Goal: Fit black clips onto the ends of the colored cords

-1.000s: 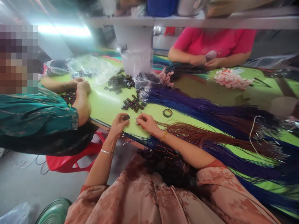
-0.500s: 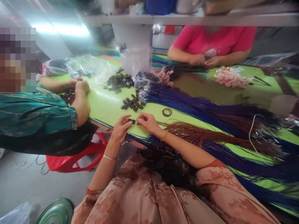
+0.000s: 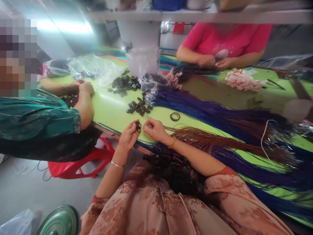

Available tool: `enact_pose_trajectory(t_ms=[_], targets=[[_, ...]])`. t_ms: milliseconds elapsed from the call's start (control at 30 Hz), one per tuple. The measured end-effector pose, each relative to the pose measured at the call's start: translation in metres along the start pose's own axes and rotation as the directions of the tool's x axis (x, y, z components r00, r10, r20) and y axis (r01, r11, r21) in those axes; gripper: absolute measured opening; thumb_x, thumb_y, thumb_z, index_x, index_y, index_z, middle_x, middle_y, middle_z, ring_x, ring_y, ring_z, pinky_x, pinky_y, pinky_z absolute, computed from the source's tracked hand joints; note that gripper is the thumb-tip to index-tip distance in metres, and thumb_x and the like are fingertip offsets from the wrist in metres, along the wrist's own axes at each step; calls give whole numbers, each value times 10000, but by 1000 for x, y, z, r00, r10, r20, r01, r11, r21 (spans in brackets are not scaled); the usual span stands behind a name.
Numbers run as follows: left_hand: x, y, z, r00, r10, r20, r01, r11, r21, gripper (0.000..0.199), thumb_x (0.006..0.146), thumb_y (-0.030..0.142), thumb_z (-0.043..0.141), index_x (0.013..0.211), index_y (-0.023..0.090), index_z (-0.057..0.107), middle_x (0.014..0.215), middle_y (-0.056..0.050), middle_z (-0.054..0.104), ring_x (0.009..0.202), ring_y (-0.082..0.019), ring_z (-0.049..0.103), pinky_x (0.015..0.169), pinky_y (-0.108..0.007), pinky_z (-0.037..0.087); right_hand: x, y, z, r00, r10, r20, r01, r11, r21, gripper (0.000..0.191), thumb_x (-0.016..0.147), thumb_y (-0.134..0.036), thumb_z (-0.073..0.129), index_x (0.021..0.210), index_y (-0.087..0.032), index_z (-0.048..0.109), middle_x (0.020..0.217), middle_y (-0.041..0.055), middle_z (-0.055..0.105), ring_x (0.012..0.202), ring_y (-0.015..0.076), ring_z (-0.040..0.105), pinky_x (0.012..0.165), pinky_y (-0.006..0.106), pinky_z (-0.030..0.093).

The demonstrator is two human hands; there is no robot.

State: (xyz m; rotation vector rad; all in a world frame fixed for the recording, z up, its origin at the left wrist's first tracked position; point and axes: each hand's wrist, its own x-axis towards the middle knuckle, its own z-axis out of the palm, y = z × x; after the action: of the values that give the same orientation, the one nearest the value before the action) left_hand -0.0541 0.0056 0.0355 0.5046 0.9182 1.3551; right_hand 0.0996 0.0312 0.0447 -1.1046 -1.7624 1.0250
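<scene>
My left hand (image 3: 128,135) pinches a small black connector housing (image 3: 138,125) above the table's near edge. Just to its right, my right hand (image 3: 156,130) is closed on thin wires with small metal ends, which point at the housing. Brown wires (image 3: 202,137) trail off to the right from beside my right hand. Beyond my hands lies a pile of black housings (image 3: 139,107), with a roll of black tape (image 3: 175,116) to its right. Black housings on wires (image 3: 168,158) rest at my lap.
Blue and purple wire bundles (image 3: 195,106) stretch across the green table (image 3: 105,104). Pink connectors (image 3: 242,80) lie near a person in pink (image 3: 227,42). At the left, another person's arm (image 3: 85,109) rests on the table, above a red stool (image 3: 73,168).
My left fingers have closed in around the black housing and turned it more upright. My right hand has stayed almost in place, with its fingers still pinched.
</scene>
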Motion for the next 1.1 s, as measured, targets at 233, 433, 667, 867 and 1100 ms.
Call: enact_pose_trajectory(t_ms=[233, 433, 667, 867, 1100], targets=[[-2, 0, 0, 1000, -14, 8, 14, 1000, 15, 197, 757, 179, 706, 952, 148, 703, 805, -44, 654, 706, -91, 603, 642, -179, 505, 0, -1, 1, 1000, -3, 7, 3, 999, -39, 121, 714, -279, 537, 664, -170, 557, 557, -47, 489, 527, 86, 384, 545, 216, 322], [-3, 0, -1, 1000, -8, 18, 7, 1000, 26, 260, 724, 201, 748, 975, 145, 707, 818, -37, 661, 716, -81, 600, 658, -173, 494, 0, 2, 1, 1000, -6, -1, 6, 999, -38, 128, 717, -280, 537, 671, -165, 568, 575, -42, 511, 528, 86, 387, 552, 220, 326], [-7, 0, 1, 999, 37, -5, -37, 996, 86, 357, 649, 229, 808, 988, 163, 717, 815, -15, 674, 690, -65, 599, 681, -164, 499, -1, 2, 2, 999, -41, -11, 40, 998, -47, 117, 721, -263, 550, 661, -164, 566, 559, -50, 493, 518, 80, 381, 543, 214, 316], [-8, -10, 0, 997, 80, -15, -77, 987, 140, 392, 599, 235, 839, 962, 152, 717, 763, -9, 677, 649, -63, 594, 658, -172, 489, -2, 3, 2, 993, -94, 66, 100, 990, -103, 140, 757, -270, 558, 664, -165, 555, 564, -47, 494, 518, 79, 375, 531, 215, 288], [-8, -11, 1, 994, 96, -51, -88, 986, 139, 405, 576, 234, 844, 948, 136, 718, 751, -13, 673, 626, -60, 582, 629, -170, 479, -4, 1, 1, 980, -152, 129, 177, 962, -206, 111, 787, -209, 518, 701, -160, 571, 603, -19, 543, 541, 92, 406, 553, 223, 288]])
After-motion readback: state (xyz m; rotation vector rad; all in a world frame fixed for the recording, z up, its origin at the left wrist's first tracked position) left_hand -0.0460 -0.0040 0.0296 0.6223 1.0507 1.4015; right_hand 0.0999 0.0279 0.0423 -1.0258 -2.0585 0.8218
